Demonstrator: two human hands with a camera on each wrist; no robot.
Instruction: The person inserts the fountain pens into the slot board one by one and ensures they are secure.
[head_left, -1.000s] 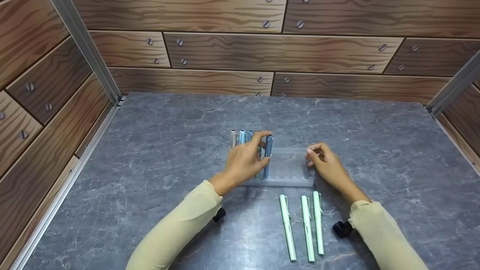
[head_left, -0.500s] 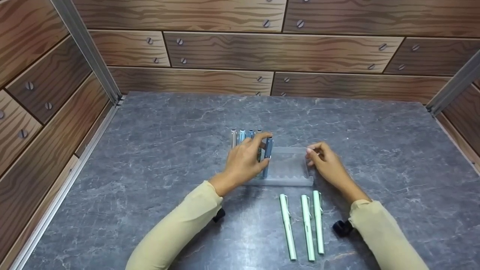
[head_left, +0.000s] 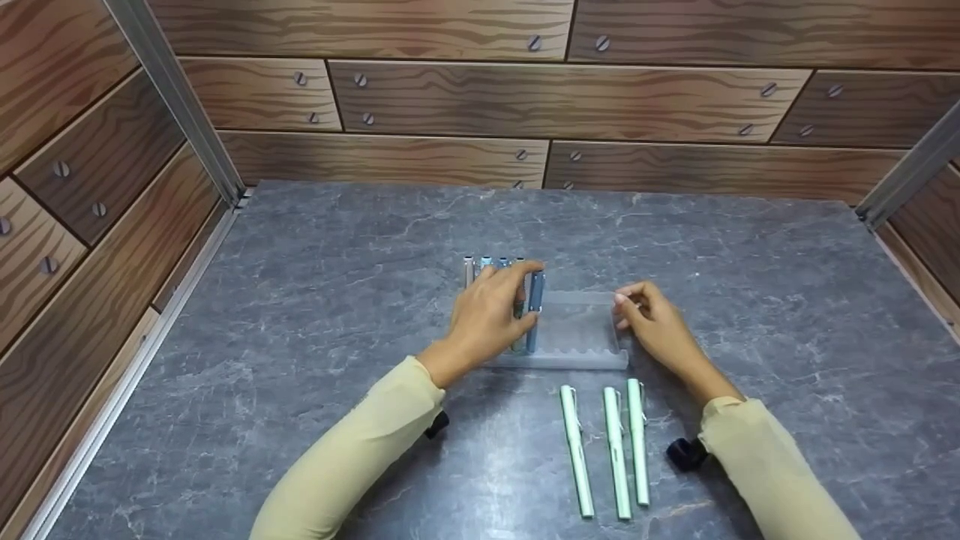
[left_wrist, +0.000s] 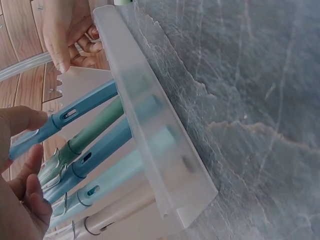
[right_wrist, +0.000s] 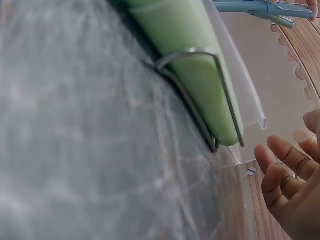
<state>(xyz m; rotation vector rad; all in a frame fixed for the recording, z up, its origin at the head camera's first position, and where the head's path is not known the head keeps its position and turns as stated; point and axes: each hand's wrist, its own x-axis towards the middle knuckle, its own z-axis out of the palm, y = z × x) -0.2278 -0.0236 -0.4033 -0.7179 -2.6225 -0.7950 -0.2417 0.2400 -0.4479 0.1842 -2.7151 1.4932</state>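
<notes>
My left hand pinches a blue pen between thumb and fingers, near its capped end. The pen's lower end meets the front ledge of a translucent pen tray. Left of it stand several other pens; in the left wrist view they are a dark green pen, a second blue pen, a light blue pen and a pale beige pen. At the tray's right edge, my right hand holds the upper corner with thumb and forefinger, the other fingers curled.
Three light green pens lie on the grey marbled table in front of the tray: a left one, a middle one and a right one. Wood-patterned walls border the table at the back and sides.
Almost nothing moves. The blue pen stands slightly straighter against the tray in my left hand; my right hand keeps its place at the corner.
</notes>
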